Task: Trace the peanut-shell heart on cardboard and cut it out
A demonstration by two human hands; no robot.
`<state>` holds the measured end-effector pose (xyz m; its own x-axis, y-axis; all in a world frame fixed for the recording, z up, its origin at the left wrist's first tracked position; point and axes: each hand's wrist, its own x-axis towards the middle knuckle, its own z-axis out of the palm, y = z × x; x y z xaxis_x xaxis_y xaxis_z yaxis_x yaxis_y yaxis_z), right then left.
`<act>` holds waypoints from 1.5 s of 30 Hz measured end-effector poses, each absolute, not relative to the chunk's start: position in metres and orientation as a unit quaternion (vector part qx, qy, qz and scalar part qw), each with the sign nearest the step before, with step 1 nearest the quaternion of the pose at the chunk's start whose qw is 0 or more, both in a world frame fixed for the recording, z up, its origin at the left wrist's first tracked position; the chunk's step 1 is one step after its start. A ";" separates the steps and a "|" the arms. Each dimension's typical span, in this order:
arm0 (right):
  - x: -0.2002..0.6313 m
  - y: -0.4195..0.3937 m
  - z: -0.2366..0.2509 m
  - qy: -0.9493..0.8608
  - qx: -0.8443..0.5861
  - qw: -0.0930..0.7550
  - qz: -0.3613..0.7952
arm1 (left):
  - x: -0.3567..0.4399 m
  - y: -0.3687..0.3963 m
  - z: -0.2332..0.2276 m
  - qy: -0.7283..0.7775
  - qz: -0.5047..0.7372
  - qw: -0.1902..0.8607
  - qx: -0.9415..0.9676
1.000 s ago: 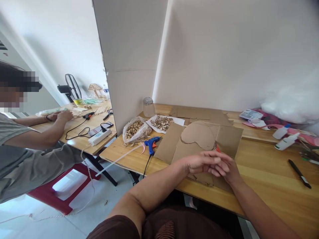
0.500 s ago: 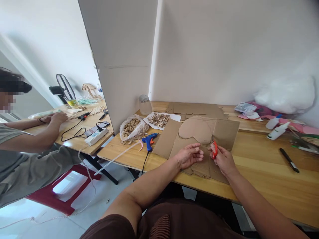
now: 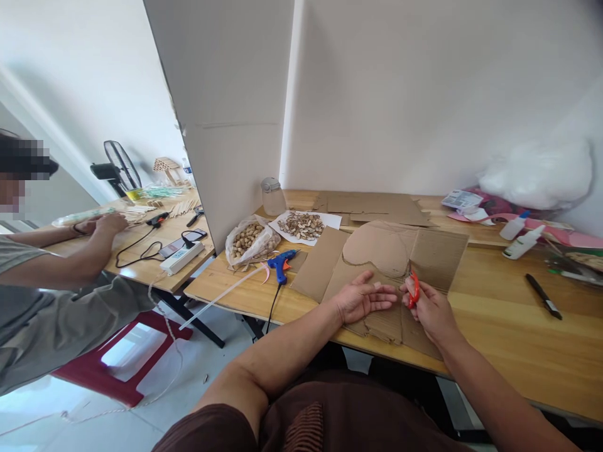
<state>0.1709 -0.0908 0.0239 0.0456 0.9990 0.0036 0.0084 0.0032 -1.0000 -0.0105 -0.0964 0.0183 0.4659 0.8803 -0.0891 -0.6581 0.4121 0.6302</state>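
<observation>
Cardboard (image 3: pixel 377 276) sat flat near the bottom centre of the frame, a big brown sheet at the near edge of the wooden table (image 3: pixel 509 326), with a rounded shape already cut partway out of it. The left hand (image 3: pixel 365 298) lay on it palm down with fingers spread, probably to keep the sheet from sliding. The right hand (image 3: pixel 431 307) was just beside it, fingers closed around a small red cutter (image 3: pixel 413 290) whose tip touched the cardboard near the curved cut line.

Further out, toward centre left, a blue glue gun (image 3: pixel 281 262) lay on the table with its cord hanging off the edge, next to a bag of nuts (image 3: pixel 247 240) and a sheet of paper piled with shells (image 3: pixel 301 225). A black pen (image 3: pixel 543 296) and white glue bottles (image 3: pixel 521 242) sat off to the right, within reach but out of the way.

On the far left another person worked at a separate table, their hand (image 3: pixel 106 223) resting on it, behind a white divider (image 3: pixel 226 125).
</observation>
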 end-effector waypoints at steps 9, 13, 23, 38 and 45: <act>0.171 -0.093 0.023 -0.494 -0.509 0.519 0.477 | -0.011 -0.097 0.018 0.205 0.466 0.817 0.270; 0.172 -0.093 0.023 -0.494 -0.503 0.521 0.481 | -0.012 -0.098 0.020 0.207 0.466 0.817 0.268; 0.174 -0.093 0.023 -0.488 -0.492 0.531 0.488 | -0.010 -0.099 0.029 0.248 0.460 0.817 0.245; 0.173 -0.094 0.027 -0.484 -0.493 0.527 0.495 | 0.017 -0.069 0.053 0.355 0.517 0.767 0.135; 0.174 -0.094 0.027 -0.474 -0.486 0.536 0.502 | 0.021 -0.072 0.044 0.392 0.567 0.708 0.157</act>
